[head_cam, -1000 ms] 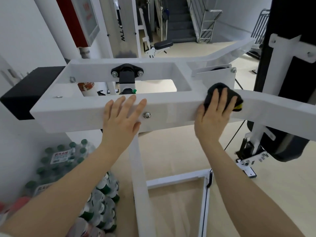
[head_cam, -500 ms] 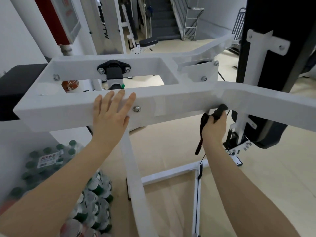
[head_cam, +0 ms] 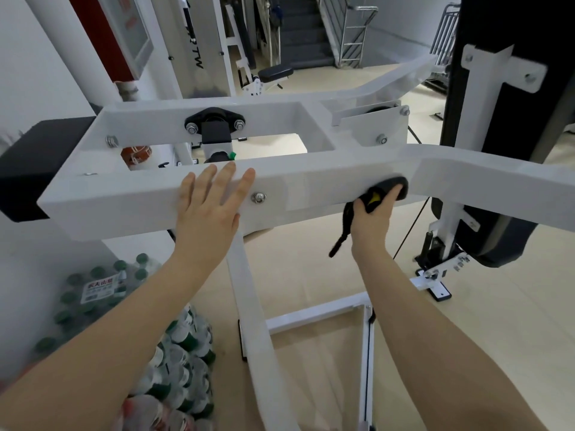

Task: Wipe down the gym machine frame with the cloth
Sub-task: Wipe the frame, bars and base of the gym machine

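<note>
At the far left, a black padded block (head_cam: 34, 169) caps the end of the white painted steel gym machine frame (head_cam: 130, 206), and shrink-wrapped packs of green-capped water bottles (head_cam: 102, 287) sit on the floor beneath it. Nothing on this stretch of beam shows whether you have cloth-wiped it; the paint looks equally glossy everywhere, so judge it as still to do, along with the rear rail and the upright post (head_cam: 249, 290).

Your left hand (head_cam: 208, 213) lies flat against the front face of the beam, fingers straight and spread, fingertips reaching over the top edge, just beside a silver bolt head (head_cam: 258, 197). It holds nothing; it seems to be bracing you.

Further right, your right hand (head_cam: 371, 217) is curled around the black cloth with a yellow tag (head_cam: 389, 188), pressing the bunched end against the beam's front face near its lower edge, right at the bend. A loose tail of cloth hangs below your wrist. The wiping looks mid-course here, with the angled arm running off to the right likely still ahead.
</note>
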